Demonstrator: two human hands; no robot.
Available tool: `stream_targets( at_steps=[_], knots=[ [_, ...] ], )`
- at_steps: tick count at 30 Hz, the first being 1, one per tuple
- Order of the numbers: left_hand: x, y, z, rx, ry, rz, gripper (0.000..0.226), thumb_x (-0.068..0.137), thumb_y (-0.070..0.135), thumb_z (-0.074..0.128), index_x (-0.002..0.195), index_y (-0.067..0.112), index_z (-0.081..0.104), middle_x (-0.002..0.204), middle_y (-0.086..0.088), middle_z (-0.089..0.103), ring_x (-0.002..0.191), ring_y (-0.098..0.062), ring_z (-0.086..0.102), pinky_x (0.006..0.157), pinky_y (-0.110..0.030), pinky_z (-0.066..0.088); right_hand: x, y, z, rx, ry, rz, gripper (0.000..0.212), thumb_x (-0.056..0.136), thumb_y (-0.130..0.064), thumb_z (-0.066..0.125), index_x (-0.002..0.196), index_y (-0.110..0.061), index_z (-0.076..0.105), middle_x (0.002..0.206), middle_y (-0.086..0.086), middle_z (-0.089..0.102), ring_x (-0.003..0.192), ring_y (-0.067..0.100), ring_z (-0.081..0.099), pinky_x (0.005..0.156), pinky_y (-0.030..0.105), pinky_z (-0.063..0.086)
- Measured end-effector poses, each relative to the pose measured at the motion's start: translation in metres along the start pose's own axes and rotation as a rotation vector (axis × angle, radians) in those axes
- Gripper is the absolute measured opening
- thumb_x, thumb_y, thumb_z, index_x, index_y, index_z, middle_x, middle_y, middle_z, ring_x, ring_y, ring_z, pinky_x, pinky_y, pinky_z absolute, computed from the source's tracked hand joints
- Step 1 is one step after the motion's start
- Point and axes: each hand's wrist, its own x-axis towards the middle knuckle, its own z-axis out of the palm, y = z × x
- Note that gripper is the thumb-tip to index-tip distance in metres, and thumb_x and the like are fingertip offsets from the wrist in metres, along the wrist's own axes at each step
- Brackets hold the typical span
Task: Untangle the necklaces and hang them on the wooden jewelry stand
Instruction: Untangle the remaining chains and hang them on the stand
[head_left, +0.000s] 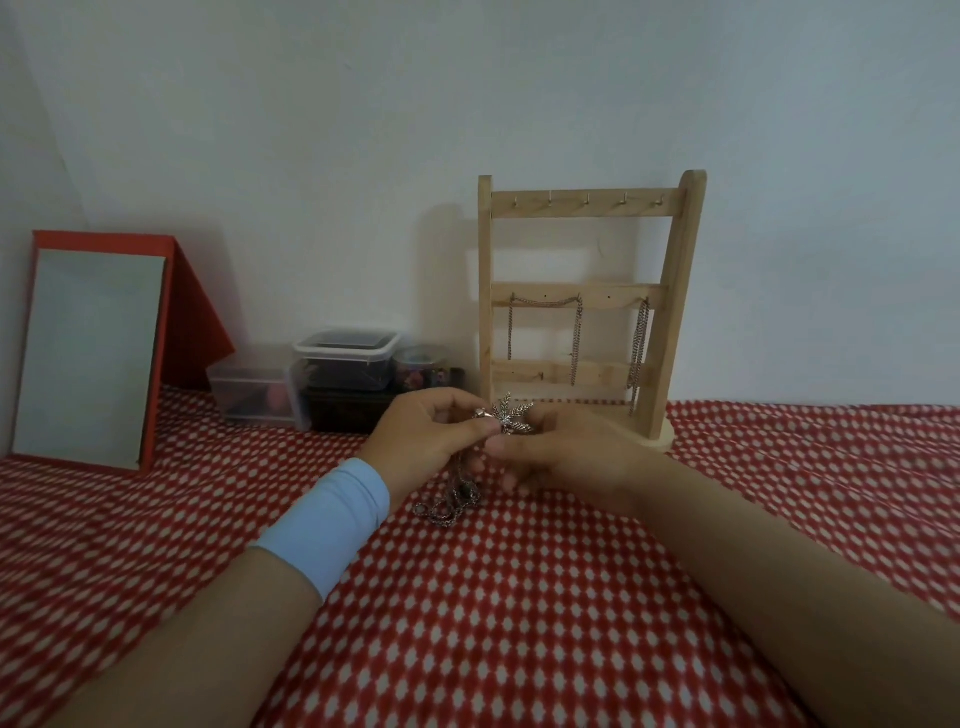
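Now: left hand (426, 434) and right hand (566, 452) both pinch the necklace (453, 499) at its leaf pendant (511, 415); chain droops between them onto the red cloth (519, 597), just before the wooden stand (587, 205).

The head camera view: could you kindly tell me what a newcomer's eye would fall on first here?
Dead centre, the left hand and right hand pinch a silver necklace by its leaf-shaped pendant, its chain trailing onto the red-and-white patterned cloth. Just behind them is the wooden jewelry stand, with chains already hanging from its middle bar. Far left, a red-framed mirror stands propped up.
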Motion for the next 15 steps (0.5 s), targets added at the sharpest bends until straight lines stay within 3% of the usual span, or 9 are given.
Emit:
stream_targets(
  at_steps=[3, 8, 11, 13, 15],
  knots=[
    [0.001, 0.001, -0.003, 0.214, -0.042, 0.067, 0.007, 0.09, 0.017, 0.069, 0.093, 0.017, 0.075, 0.06, 0.002, 0.066, 0.054, -0.007, 0.058, 0.059, -0.016, 0.049, 0.001, 0.001, -0.001, -0.076, 0.072, -0.012, 0.009, 0.091, -0.012, 0.074, 0.099, -0.009, 0.071, 0.082, 0.007, 0.073, 0.062, 0.015, 0.064, 0.063, 0.029, 0.055],
    [0.003, 0.003, -0.004, 0.481, -0.091, 0.045, 0.008, 0.094, 0.021, 0.063, 0.092, 0.018, 0.071, 0.063, -0.004, 0.067, 0.051, -0.01, 0.059, 0.068, -0.025, 0.052, -0.003, -0.003, -0.007, -0.31, 0.094, 0.054, 0.021, 0.093, -0.021, 0.073, 0.11, -0.009, 0.071, 0.063, -0.006, 0.069, 0.047, 0.008, 0.051, 0.049, 0.02, 0.044],
    [0.003, 0.002, -0.004, 0.591, -0.046, 0.022, 0.007, 0.094, 0.023, 0.062, 0.091, 0.024, 0.068, 0.063, 0.002, 0.068, 0.047, -0.008, 0.061, 0.064, -0.023, 0.051, 0.0, -0.008, -0.008, -0.543, 0.226, 0.021, 0.029, 0.091, -0.029, 0.075, 0.116, -0.015, 0.073, 0.074, -0.01, 0.072, 0.051, -0.002, 0.055, 0.057, 0.018, 0.046],
    [0.002, 0.002, -0.005, 0.612, -0.008, 0.016, 0.005, 0.092, 0.023, 0.064, 0.092, 0.024, 0.069, 0.069, 0.005, 0.07, 0.047, -0.007, 0.062, 0.061, -0.02, 0.049, 0.001, -0.01, -0.009, -0.604, 0.289, -0.048, 0.021, 0.094, -0.029, 0.071, 0.103, -0.013, 0.079, 0.081, -0.014, 0.072, 0.068, -0.002, 0.061, 0.074, 0.022, 0.053],
    [0.002, 0.003, -0.008, 0.676, -0.061, 0.022, 0.008, 0.088, 0.025, 0.069, 0.095, 0.025, 0.074, 0.084, 0.007, 0.072, 0.059, -0.003, 0.062, 0.068, -0.02, 0.05, -0.001, -0.012, -0.009, -0.581, 0.306, -0.092, 0.023, 0.097, -0.028, 0.066, 0.091, -0.01, 0.078, 0.07, -0.013, 0.068, 0.064, -0.002, 0.06, 0.074, 0.024, 0.052]
  ],
)
